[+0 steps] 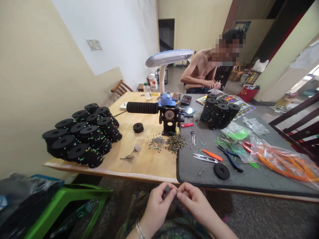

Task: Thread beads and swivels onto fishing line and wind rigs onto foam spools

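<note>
My left hand (158, 204) and my right hand (193, 200) meet in front of my lap, just below the table's front edge. Both are closed in a pinch. A small dark piece (166, 189) sits between the left fingers; it is too small to name. The right fingertips touch the left ones, and what they pinch is hidden. A black foam disc (221, 171) lies on the grey mat (189, 169) nearest my hands. Scissors (205, 158) with an orange grip and blue pliers (231, 157) lie beyond it.
Stacks of black spools (79, 132) fill the table's left side, more (219, 111) stand at the back. A winding tool with a foam handle (149, 108), a desk lamp (169, 58), piles of beads (174, 142) and orange material in plastic bags (281, 161) stand about. A shirtless person (206, 71) sits opposite. A green stool (67, 202) stands at my left.
</note>
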`<state>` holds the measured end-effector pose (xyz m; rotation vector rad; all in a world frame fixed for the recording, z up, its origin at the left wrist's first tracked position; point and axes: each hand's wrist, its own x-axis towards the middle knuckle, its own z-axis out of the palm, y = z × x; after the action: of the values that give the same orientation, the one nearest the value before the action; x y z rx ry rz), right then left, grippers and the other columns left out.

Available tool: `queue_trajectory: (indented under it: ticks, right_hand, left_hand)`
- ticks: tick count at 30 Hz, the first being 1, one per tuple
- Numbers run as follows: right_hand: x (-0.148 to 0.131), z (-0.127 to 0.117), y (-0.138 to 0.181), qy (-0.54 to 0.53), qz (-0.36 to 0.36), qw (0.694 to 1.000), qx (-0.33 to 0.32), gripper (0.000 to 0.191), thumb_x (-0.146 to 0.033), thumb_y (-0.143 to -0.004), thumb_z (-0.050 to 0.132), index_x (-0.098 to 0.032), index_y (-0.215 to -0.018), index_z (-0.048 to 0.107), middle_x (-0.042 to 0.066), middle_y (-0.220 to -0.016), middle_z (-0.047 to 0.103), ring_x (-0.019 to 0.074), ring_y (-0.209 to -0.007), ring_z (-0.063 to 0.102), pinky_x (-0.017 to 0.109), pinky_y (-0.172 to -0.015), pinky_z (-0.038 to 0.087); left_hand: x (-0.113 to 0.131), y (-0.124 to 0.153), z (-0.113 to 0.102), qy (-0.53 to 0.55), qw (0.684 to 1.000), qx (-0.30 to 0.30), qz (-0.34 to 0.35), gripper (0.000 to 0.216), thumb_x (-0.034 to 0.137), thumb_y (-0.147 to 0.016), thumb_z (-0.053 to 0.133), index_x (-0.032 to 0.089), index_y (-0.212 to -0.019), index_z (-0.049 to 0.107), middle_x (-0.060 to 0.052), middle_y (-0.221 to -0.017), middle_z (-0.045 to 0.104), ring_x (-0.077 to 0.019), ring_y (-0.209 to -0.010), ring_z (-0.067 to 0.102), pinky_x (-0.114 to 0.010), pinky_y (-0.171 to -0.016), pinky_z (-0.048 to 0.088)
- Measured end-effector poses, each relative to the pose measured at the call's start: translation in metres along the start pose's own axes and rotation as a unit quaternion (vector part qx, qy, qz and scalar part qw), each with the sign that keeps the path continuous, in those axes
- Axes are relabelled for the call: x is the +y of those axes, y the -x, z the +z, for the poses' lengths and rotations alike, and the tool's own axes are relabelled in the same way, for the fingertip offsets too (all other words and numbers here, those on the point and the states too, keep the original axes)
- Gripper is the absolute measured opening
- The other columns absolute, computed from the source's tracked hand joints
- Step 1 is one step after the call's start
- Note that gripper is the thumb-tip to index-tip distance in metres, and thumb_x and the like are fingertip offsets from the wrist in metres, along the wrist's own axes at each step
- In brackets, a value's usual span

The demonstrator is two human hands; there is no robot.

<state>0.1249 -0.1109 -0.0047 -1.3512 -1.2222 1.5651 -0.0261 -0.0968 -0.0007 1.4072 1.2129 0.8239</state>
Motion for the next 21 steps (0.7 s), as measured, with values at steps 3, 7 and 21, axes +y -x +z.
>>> queue_trajectory:
  ticks: [3, 7, 21]
  right_hand:
    - [0.001, 0.002, 0.001, 0.057, -0.031, 0.998, -0.006, 0.014, -0.023, -0.072, 0.053, -0.019, -0.06, 0.048, -0.005, -0.053, 0.042, 0.0096, -0.051, 0.035, 0.021, -0.048, 0.028]
    - [0.003, 0.003, 0.002, 0.126, -0.07, 0.989, 0.028, 0.013, -0.016, -0.067, 0.047, -0.02, -0.055, 0.043, -0.005, -0.052, 0.038, 0.0096, -0.052, 0.033, 0.021, -0.048, 0.026]
    - [-0.006, -0.011, 0.01, 0.01, 0.012, 0.998, 0.053, 0.019, -0.036, -0.073, 0.052, -0.021, -0.063, 0.046, -0.006, -0.043, 0.05, 0.0078, -0.038, 0.037, 0.02, -0.042, 0.028]
  left_hand:
    - [0.003, 0.0, -0.001, 0.012, 1.0, 0.002, 0.018, 0.021, 0.035, -0.085, 0.055, 0.018, -0.082, 0.067, -0.004, -0.078, 0.069, -0.0189, -0.075, 0.06, -0.023, -0.069, 0.043]
    - [0.004, -0.001, -0.002, 0.013, 0.999, 0.024, 0.025, 0.02, 0.034, -0.085, 0.056, 0.018, -0.082, 0.067, -0.004, -0.08, 0.07, -0.0199, -0.078, 0.061, -0.023, -0.071, 0.044]
    - [-0.003, -0.003, -0.017, 0.108, 0.993, -0.019, -0.052, 0.033, 0.042, -0.081, 0.058, 0.014, -0.096, 0.066, -0.003, -0.074, 0.062, -0.0107, -0.055, 0.046, -0.022, -0.054, 0.037]
